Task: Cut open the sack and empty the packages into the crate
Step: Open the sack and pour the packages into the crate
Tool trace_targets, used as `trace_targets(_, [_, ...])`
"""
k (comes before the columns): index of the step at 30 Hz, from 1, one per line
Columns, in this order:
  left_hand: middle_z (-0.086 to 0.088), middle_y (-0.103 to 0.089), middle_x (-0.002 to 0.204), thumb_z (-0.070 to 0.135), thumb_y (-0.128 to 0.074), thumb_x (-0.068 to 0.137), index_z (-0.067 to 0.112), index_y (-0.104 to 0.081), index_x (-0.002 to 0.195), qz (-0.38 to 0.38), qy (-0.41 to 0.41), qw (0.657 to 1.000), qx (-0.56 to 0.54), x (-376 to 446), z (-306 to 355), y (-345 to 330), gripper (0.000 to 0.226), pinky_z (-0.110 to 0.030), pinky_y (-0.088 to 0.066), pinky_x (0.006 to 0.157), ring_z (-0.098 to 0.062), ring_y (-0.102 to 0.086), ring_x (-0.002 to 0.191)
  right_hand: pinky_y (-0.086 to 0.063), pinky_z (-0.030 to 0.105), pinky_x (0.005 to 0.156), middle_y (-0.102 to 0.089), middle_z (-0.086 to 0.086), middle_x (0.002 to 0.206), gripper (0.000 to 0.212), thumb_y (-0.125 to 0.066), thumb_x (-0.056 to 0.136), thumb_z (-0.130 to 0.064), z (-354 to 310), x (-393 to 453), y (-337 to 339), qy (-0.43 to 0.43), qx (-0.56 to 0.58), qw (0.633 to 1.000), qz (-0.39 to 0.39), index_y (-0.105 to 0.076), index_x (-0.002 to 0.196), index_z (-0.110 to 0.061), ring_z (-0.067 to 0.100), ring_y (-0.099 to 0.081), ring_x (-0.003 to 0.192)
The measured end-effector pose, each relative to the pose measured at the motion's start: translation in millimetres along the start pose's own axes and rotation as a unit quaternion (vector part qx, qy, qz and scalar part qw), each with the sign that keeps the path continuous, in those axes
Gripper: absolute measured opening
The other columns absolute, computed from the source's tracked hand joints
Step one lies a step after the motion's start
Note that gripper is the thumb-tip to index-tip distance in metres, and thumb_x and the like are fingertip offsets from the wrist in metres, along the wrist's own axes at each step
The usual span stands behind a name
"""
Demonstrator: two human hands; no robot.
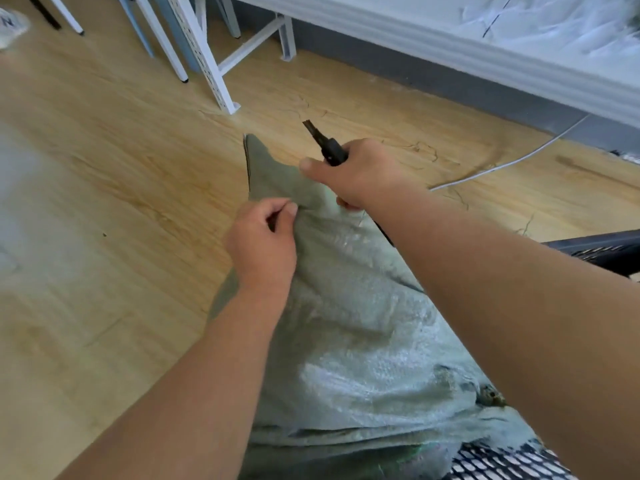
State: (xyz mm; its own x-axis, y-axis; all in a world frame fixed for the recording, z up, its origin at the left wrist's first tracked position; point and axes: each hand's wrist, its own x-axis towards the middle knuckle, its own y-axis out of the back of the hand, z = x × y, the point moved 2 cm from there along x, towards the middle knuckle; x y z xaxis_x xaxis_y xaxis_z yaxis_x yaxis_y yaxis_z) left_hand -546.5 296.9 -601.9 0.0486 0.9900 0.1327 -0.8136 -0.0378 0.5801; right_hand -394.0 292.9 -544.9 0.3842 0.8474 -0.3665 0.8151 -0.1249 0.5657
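Head view is showing the cutting step: left hand (pixel 263 237) is pinching the sack (pixel 363 341) corner, right hand (pixel 356 174) is gripping a knife (pixel 323 142), needing a slice beside the pinch.

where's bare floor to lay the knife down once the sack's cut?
Widest bare patch: wooden floor left of the sack, short of the white frame legs. Narrower strip beyond the sack tip, bordered by the white cable. Crowded right and below: black crate, both arms.
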Motion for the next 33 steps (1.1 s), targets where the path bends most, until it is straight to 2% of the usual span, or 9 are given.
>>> trace_targets(4, [0.018, -0.058, 0.076, 0.025, -0.061, 0.087, 0.026, -0.072, 0.088, -0.017, -0.026, 0.999, -0.018, -49.7, 51.1, 24.0, 0.011, -0.050, -0.050, 0.082, -0.009, -0.059, 0.078, -0.039, 0.028, 0.053, -0.052, -0.001, 0.064, 0.054, -0.072, 0.070, -0.063, -29.4, -14.2, 6.4, -0.032, -0.153, 0.985, -0.071, -0.049, 0.076, -0.015, 0.018, -0.054, 0.062])
trace_targets(9, [0.014, -0.064, 0.075, 0.019, -0.067, 0.085, 0.026, -0.075, 0.087, -0.056, -0.023, 0.998, -0.016, -78.0, 97.5, 57.2, 0.010, -0.052, -0.050, 0.076, -0.007, -0.060, 0.069, -0.046, 0.032, 0.066, -0.058, 0.006, 0.089, 0.007, -0.059, 0.087, -0.013, -47.7, -53.5, 27.1, -0.080, -0.183, 0.980, -0.005, -0.058, 0.094, -0.011, 0.028, -0.063, 0.091])
trace_targets(14, [0.013, -0.071, 0.083, 0.022, -0.068, 0.085, 0.026, -0.076, 0.088, -0.175, -0.035, 0.983, 0.047, -97.5, 133.8, 93.7, 0.009, -0.049, -0.050, 0.082, -0.008, -0.062, 0.073, -0.041, 0.024, 0.050, -0.058, 0.002, 0.076, 0.013, -0.059, 0.087, -0.014, -47.9, -113.4, 61.9, -0.123, -0.124, 0.985, -0.013, -0.064, 0.099, -0.014, 0.019, -0.055, 0.064])
trace_targets(16, [0.013, -0.065, 0.096, 0.027, -0.065, 0.087, 0.022, -0.071, 0.101, -0.134, 0.023, 0.989, 0.050, -90.3, 145.2, 115.9, 0.016, -0.046, -0.050, 0.087, -0.015, -0.065, 0.091, -0.050, 0.029, 0.058, -0.064, 0.005, 0.084, 0.015, -0.061, 0.087, -0.016, -49.4, -140.6, 72.6, -0.144, -0.088, 0.985, -0.018, -0.066, 0.101, -0.016, 0.024, -0.061, 0.073])
trace_targets(19, [-0.004, -0.051, 0.129, 0.031, -0.069, 0.084, 0.012, -0.049, 0.130, 0.045, 0.156, 0.983, 0.082, -54.1, 159.2, 148.3, 0.053, -0.043, -0.047, 0.097, -0.025, -0.053, 0.118, -0.057, 0.036, 0.070, -0.068, 0.005, 0.088, 0.014, -0.063, 0.087, -0.016, -47.9, -173.7, 81.4, -0.177, -0.036, 0.983, -0.027, -0.068, 0.100, -0.016, 0.026, -0.064, 0.081])
trace_targets(21, [-0.005, -0.044, 0.141, 0.035, -0.069, 0.084, 0.014, -0.037, 0.141, 0.028, 0.217, 0.970, 0.103, -29.0, 171.9, 158.3, 0.069, -0.041, -0.043, 0.102, -0.024, -0.046, 0.128, -0.056, 0.034, 0.067, -0.067, 0.003, 0.084, 0.010, -0.063, 0.088, -0.015, -46.7, -189.4, 87.6, -0.196, -0.012, 0.980, -0.035, -0.067, 0.096, -0.017, 0.023, -0.063, 0.075])
trace_targets(25, [-0.004, -0.066, 0.102, 0.033, -0.059, 0.091, 0.014, -0.063, 0.102, -0.065, 0.241, 0.964, 0.086, -11.1, 201.9, 164.9, 0.022, -0.036, -0.050, 0.084, -0.023, -0.061, 0.092, -0.043, 0.023, 0.051, -0.060, -0.004, 0.071, 0.004, -0.064, 0.089, -0.019, -44.1, -212.3, 105.4, -0.221, -0.003, 0.974, -0.044, -0.063, 0.089, -0.023, 0.013, -0.056, 0.061])
trace_targets(28, [0.003, -0.055, 0.066, 0.027, -0.059, 0.091, 0.014, -0.059, 0.076, -0.106, 0.179, 0.976, 0.059, -25.2, 234.2, 164.1, 0.020, -0.028, -0.038, 0.063, -0.017, -0.046, 0.066, -0.047, 0.023, 0.053, -0.069, -0.002, 0.084, 0.011, -0.064, 0.086, -0.017, -47.3, -229.0, 123.7, -0.240, -0.015, 0.969, -0.060, -0.066, 0.085, -0.027, 0.013, -0.058, 0.063])
trace_targets(33, [0.013, -0.062, 0.071, 0.028, -0.067, 0.087, 0.020, -0.066, 0.084, -0.157, 0.177, 0.971, -0.044, -52.2, 285.7, 169.0, 0.009, -0.019, -0.047, 0.068, -0.002, -0.055, 0.066, -0.054, 0.032, 0.070, -0.065, -0.008, 0.102, 0.041, -0.074, 0.079, -0.016, -97.0, -244.2, 175.9, -0.100, 0.146, 0.984, 0.024, -0.064, 0.116, -0.032, 0.015, -0.060, 0.073])
